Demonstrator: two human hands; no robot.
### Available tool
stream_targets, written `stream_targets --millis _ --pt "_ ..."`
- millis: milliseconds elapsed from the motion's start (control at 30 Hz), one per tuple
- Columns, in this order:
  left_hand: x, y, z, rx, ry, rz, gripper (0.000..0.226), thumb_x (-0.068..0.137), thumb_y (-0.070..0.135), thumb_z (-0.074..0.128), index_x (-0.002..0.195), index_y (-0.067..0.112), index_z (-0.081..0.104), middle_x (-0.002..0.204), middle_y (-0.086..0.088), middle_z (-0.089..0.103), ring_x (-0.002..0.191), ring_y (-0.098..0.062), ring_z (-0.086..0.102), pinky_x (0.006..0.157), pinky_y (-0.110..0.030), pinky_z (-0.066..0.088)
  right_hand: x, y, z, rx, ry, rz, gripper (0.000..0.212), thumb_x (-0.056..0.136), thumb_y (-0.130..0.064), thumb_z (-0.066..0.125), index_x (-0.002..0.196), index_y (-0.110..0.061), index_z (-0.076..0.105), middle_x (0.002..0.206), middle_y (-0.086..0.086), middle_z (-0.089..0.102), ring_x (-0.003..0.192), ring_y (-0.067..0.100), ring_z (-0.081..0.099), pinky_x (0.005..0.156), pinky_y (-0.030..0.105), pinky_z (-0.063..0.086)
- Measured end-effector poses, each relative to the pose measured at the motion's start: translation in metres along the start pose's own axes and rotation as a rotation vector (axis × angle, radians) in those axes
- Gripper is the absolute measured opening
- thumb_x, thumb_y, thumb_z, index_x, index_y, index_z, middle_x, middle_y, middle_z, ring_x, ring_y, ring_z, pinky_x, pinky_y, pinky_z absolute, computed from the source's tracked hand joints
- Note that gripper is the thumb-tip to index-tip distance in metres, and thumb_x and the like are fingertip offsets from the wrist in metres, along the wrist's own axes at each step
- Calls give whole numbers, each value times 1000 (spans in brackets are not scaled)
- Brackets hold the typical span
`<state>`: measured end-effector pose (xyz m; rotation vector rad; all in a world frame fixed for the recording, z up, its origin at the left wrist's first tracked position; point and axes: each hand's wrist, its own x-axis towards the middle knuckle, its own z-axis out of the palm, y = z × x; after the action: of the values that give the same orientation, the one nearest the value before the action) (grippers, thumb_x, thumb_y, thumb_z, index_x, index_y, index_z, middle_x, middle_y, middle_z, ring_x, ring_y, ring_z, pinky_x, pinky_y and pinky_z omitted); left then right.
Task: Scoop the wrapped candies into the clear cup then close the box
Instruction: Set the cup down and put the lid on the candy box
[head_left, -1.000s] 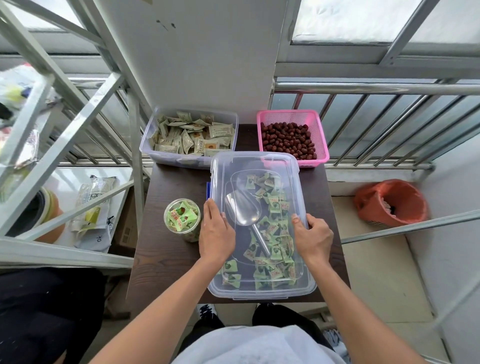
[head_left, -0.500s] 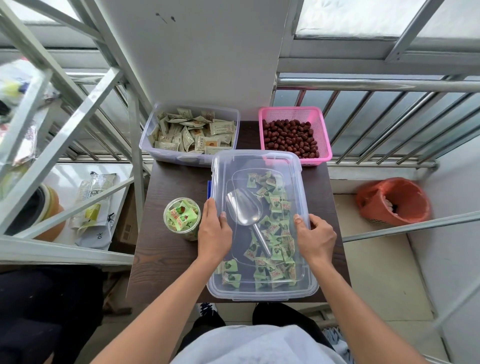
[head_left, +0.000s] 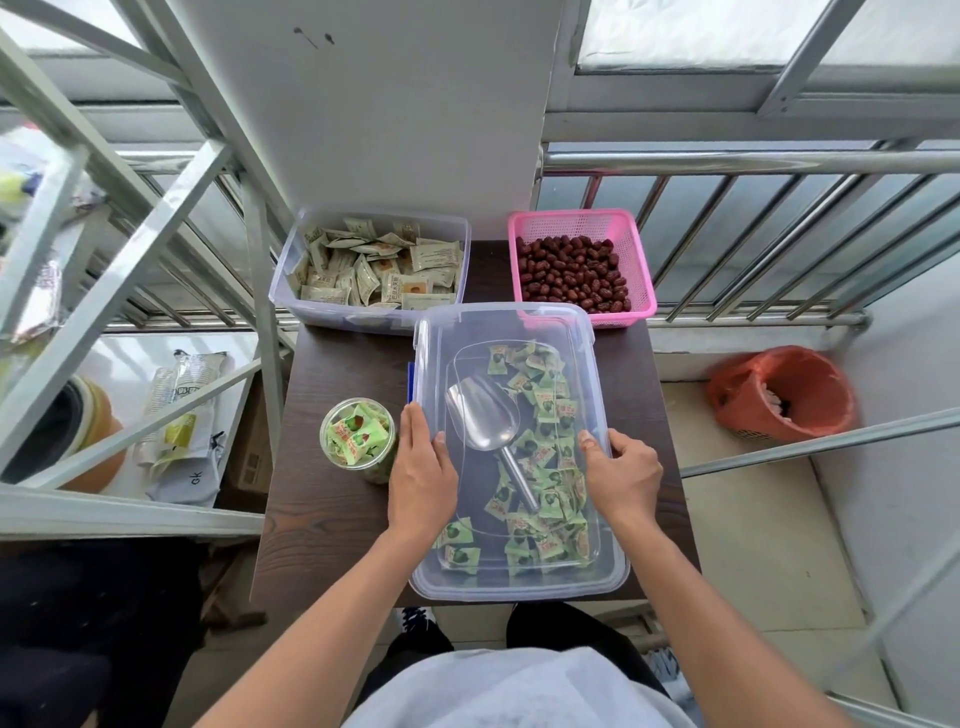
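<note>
Green-wrapped candies (head_left: 545, 467) heaped along the right side of the clear box (head_left: 519, 587), seen through the transparent lid (head_left: 504, 327) now laid flat over it. Metal scoop (head_left: 480, 415) left inside among them, bowl up-table and handle toward the wearer, apparently stowed there because the scooping looks finished. Clear cup (head_left: 358, 434) just left of the box on the dark bench (head_left: 332, 519), upright, open-topped and filled to the brim with the same candies, parked clear of the lid's edge.

Left hand (head_left: 421, 467) spread flat on the lid's left rim, fingers together and extended, gripping nothing, seemingly pressing down to seat that side. Right hand (head_left: 623, 475) curled over the right rim, thumb on top and fingers wrapped down the box wall, likely squeezing lid and box together. Both placed at mid-length, opposite each other, for even pressure. Blue latch (head_left: 411, 382) visible on the left edge; engaged or not, cannot tell.

Farther back: an open tub of pale sachets (head_left: 374, 270) and a pink basket (head_left: 639, 291) of red dates, both against the wall and railing. Orange-lined bin (head_left: 779, 395) on the floor, right.
</note>
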<state>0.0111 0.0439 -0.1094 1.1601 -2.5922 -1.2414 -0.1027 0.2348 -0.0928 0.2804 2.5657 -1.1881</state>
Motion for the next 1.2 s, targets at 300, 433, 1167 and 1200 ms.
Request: stream_targets --millis 300,433,1167,1200 --pt "-5 -1 -7 -61 42 -39 61 108 32 43 160 8 23 165 -8 25 153 -19 20 119 -21 12 7 6 3 141 -3 144 38 85 -36 76 110 -10 65 97 2 65 90 22 62 78 35 51" --pt "-10 3 -6 -112 83 -150 67 105 43 45 159 8 25 163 -7 31 151 -20 26 119 -26 17 20 6 -3 230 -125 314 74 81 -37 79 141 -10 45 136 10 50 124 30 51 104 42 42" --pt "10 -10 -16 -323 -99 -479 136 56 103 45 150 5 43 147 -20 51 134 -37 50 112 -51 40 20 -2 -18 109 -157 158 68 75 -36 85 129 -8 53 116 7 61 104 24 59 96 43 51" --pt "8 -10 -16 -323 -65 -478 130 59 101 48 148 7 45 145 -18 54 131 -35 53 110 -51 42 19 -3 -17 93 -145 135 64 76 -36 84 127 -10 56 115 6 65 103 24 62 96 45 52"
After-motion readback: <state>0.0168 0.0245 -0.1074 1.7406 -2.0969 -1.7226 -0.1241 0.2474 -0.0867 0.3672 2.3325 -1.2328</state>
